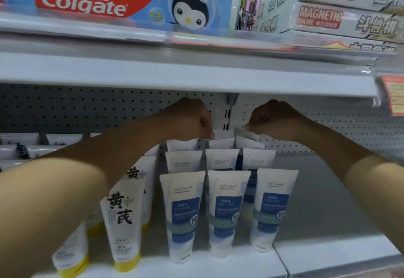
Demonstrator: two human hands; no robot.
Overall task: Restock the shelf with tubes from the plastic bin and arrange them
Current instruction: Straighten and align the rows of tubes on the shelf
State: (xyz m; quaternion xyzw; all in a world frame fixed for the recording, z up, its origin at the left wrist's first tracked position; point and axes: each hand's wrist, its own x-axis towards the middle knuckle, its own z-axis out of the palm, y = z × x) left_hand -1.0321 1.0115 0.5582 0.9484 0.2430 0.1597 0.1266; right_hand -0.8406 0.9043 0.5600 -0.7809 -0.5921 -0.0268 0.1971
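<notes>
1. Head view: left hand [188, 120] and right hand [276, 120] reach deep under the upper shelf [175, 74], each pinching the crimped top of a back-row blue tube [247, 135].
2. Progress: blue-label tubes [227, 212] stand in three columns, several rows deep; likely well along. Right part of the shelf floor [328, 190] is unfilled. Plastic bin not in view.
3. Surroundings: yellow-capped tubes [122, 223] at left, pegboard back [87, 107], Colgate box [87, 0] above.
</notes>
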